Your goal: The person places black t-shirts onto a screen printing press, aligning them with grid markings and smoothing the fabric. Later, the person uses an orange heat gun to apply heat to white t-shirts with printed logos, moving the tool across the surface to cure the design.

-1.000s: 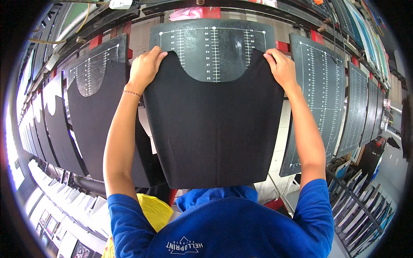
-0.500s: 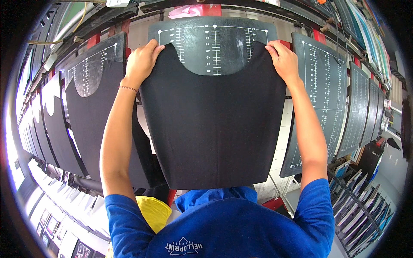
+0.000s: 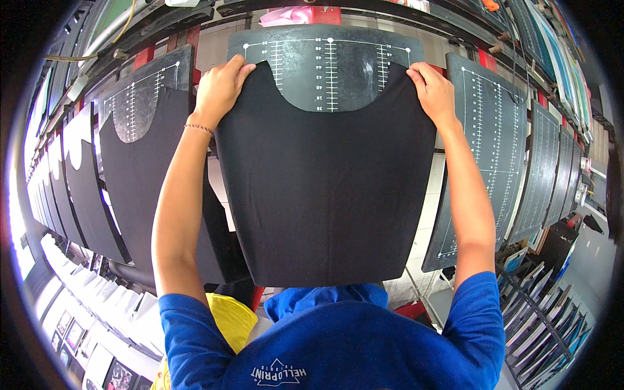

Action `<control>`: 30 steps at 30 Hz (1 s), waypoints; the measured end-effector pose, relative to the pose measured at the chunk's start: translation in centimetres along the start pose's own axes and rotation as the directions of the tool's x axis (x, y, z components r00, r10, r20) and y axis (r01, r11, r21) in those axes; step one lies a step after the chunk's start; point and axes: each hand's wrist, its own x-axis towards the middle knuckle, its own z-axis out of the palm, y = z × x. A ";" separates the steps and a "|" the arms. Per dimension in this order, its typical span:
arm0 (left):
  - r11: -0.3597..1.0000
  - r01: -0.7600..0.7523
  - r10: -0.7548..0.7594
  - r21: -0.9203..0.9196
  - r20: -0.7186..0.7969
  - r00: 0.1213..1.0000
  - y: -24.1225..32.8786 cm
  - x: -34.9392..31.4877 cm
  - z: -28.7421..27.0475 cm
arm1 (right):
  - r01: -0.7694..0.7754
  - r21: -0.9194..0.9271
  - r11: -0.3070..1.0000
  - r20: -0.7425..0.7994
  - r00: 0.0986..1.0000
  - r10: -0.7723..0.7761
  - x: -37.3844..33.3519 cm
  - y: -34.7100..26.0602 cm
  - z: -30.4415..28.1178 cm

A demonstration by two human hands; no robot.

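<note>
A black fabric panel with a deep scooped neckline lies over a dark grey printing board straight ahead of me. White scale marks on the board show through the neckline. My left hand pinches the panel's far left shoulder corner between thumb and fingers. At the far right shoulder corner, my right hand grips the cloth in the same way. Between the two hands the fabric lies flat and smooth, its straight near edge close to my body. My fingertips partly hide the outer corners.
On the left, another black panel covers a neighbouring board, with several covered boards beyond it. Bare marked boards stand in a row on the right. Pink cloth lies past the far edge. A rack of flat frames is at lower right.
The view has shifted slightly, so the board and panel appear a little further right. Both hands keep their grip on the shoulder corners, with hardly any movement.
</note>
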 end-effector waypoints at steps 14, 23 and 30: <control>0.646 0.438 -0.556 -0.626 0.008 0.831 2.8 -11.6 1.1 | -0.253 0.158 0.955 -0.208 0.936 0.283 -7.5 -3.6 -2.2; -0.459 0.731 -0.421 -0.505 0.848 0.322 12.9 -39.6 2.3 | -0.817 0.408 -0.408 0.883 0.241 0.403 -46.2 -8.8 -2.8; -0.414 0.716 -0.504 -0.561 0.797 0.333 10.3 -43.3 2.8 | -0.301 0.640 -0.706 0.768 0.233 0.597 -49.1 -8.5 -5.9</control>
